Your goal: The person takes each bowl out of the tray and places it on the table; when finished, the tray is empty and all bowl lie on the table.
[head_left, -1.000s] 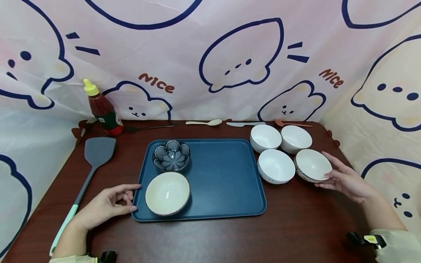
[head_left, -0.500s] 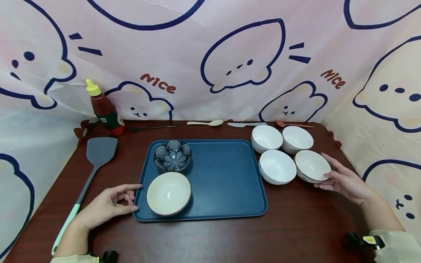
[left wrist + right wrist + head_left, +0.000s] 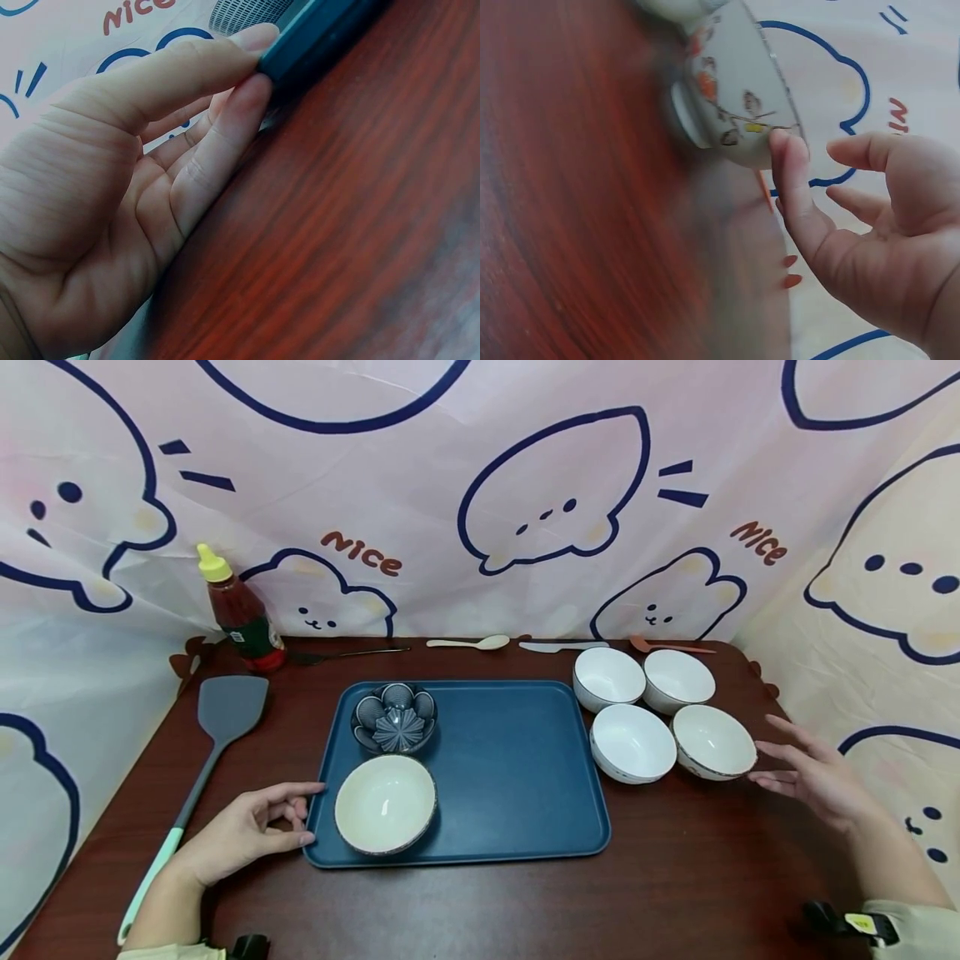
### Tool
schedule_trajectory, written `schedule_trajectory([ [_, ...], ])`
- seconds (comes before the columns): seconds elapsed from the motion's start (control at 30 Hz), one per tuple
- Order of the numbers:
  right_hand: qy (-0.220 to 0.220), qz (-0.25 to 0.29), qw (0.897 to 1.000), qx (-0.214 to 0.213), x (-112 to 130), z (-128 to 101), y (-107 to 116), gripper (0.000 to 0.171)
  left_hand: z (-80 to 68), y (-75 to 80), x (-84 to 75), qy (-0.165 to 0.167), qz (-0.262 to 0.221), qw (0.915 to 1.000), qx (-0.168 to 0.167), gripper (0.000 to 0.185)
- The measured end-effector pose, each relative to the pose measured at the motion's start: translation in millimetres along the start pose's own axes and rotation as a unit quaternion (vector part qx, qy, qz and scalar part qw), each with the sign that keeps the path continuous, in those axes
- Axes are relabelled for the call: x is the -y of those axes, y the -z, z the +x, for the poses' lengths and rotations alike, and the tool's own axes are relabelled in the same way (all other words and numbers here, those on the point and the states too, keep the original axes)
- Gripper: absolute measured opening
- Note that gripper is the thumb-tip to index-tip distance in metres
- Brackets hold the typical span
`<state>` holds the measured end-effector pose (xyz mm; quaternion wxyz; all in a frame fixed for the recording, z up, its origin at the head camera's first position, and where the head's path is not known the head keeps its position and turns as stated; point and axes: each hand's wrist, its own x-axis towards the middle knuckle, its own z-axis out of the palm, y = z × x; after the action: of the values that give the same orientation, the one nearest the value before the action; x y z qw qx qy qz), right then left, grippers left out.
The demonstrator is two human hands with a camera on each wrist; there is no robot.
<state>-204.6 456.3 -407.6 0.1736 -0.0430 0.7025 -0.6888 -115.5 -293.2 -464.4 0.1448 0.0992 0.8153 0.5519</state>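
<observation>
My left hand point(image 3: 243, 827) is at the left edge of a blue rectangular tray point(image 3: 510, 768). In the left wrist view, thumb and a finger of the left hand point(image 3: 142, 172) pinch the tray's rim point(image 3: 289, 49). On the tray, a cream bowl point(image 3: 385, 804) stands in front of a dark blue flower-shaped bowl point(image 3: 395, 718). My right hand point(image 3: 817, 777) holds nothing, its fingers spread at the right side of a patterned white bowl point(image 3: 714, 742). The right wrist view shows orange flowers and brown twigs on this bowl's outside point(image 3: 739, 97), with fingertips right at its rim.
Three more white bowls point(image 3: 632, 743) cluster right of the tray. A grey spatula with mint handle point(image 3: 225, 710) and a red sauce bottle point(image 3: 243, 614) are on the left. A cream spoon point(image 3: 480, 642), a white knife point(image 3: 558, 646) and other cutlery line the back edge.
My right hand has let go of the patterned bowl and drawn back to the right, fingers opening. That bowl now stands among the others. The left hand stays at the tray's edge.
</observation>
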Motion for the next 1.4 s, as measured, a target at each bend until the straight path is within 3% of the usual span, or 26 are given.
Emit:
schedule_trajectory([
  [0.3, 0.025, 0.021, 0.999, 0.001, 15.6, -5.8, -9.7, 0.051, 0.1, -0.3, -0.8, -0.006, 0.013, 0.9999, -0.005, 0.06],
  [0.43, 0.038, 0.066, 0.997, 0.032, 22.9, -2.7, -24.6, 0.048, 0.0, -0.8, -0.9, -0.008, 0.014, 0.9999, -0.004, 0.06],
  [0.57, 0.051, 0.073, 0.995, 0.055, 29.6, 3.8, -45.3, 0.047, -0.5, -1.0, -1.0, -0.007, 0.014, 0.9999, -0.005, 0.06],
  [1.07, 0.032, -0.02, 0.997, 0.066, 34.1, 26.9, -112.6, 0.048, 0.1, -0.8, -0.5, -0.006, 0.012, 0.9999, -0.009, 0.06],
  [1.4, 0.017, -0.092, 0.993, 0.069, 38.3, 47.4, -157.5, 0.06, 0.0, -1.2, 0.5, -0.011, 0.012, 0.9998, -0.008, 0.059],
])
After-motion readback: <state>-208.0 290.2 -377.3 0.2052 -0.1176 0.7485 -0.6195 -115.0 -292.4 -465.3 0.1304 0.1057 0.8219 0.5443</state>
